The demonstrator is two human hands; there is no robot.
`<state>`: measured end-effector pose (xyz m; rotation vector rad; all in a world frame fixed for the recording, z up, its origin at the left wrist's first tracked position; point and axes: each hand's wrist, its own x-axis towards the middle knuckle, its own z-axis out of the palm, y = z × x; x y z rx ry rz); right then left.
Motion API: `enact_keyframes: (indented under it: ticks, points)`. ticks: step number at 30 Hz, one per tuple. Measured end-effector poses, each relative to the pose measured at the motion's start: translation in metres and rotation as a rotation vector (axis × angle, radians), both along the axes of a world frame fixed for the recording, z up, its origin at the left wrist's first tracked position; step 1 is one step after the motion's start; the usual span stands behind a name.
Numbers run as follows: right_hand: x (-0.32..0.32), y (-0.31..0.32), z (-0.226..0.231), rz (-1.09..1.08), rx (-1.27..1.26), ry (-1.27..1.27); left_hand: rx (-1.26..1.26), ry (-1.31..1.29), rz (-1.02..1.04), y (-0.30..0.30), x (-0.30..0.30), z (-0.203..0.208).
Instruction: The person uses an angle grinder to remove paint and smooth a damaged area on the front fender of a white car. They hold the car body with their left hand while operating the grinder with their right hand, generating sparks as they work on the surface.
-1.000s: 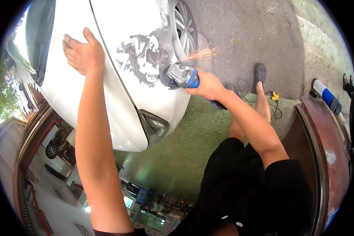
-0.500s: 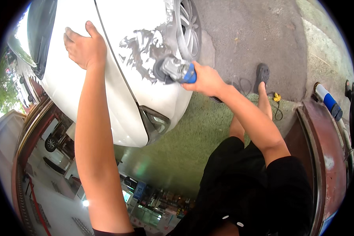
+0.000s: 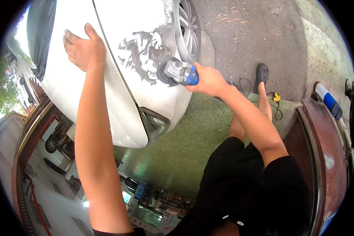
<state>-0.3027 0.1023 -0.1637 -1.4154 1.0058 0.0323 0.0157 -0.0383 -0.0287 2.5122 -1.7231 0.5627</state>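
Note:
My right hand [image 3: 209, 80] is wrapped round the blue rear body of an angle grinder [image 3: 179, 72] with a grey metal head. Its dark disc lies against the white car's fender [image 3: 167, 96], beside the wheel. Around the disc the paint is ground away, leaving a patchy grey and silver area [image 3: 139, 51] of bare metal. Flat on the car's hood [image 3: 63, 88] rests my left hand [image 3: 86, 50], fingers stretched out and holding nothing. A dark panel gap runs between the hood and the fender.
Orange sparks [image 3: 233, 16] fly over the concrete past the wheel [image 3: 188, 29]. A cable with a yellow connector [image 3: 277, 97] lies near my shoe [image 3: 262, 73]. At the right stands a reddish-brown metal panel [image 3: 328, 157]. Shelves of goods [image 3: 161, 204] fill the lower background.
Sparks now show over the ground beyond the wheel. The grinder has shifted slightly right and down with my right hand. My left hand stays on the hood.

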Motion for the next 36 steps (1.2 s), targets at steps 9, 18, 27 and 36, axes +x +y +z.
enact_keyframes:
  ticks: [9, 18, 27, 36]
  points:
    - [-0.001, -0.003, -0.001, -0.001, 0.000, 0.000, -0.004, 0.013, -0.005, -0.003, -0.001, 0.000]
    - [-0.001, -0.010, -0.005, -0.015, -0.028, -0.012, -0.018, -0.004, 0.000, -0.004, 0.001, -0.001]
    - [-0.006, 0.003, -0.004, 0.084, -0.049, -0.010, -0.023, -0.027, -0.009, -0.001, 0.004, -0.002]
    - [-0.008, 0.005, -0.009, 0.077, -0.047, -0.031, -0.015, -0.047, -0.006, -0.002, 0.006, -0.004]
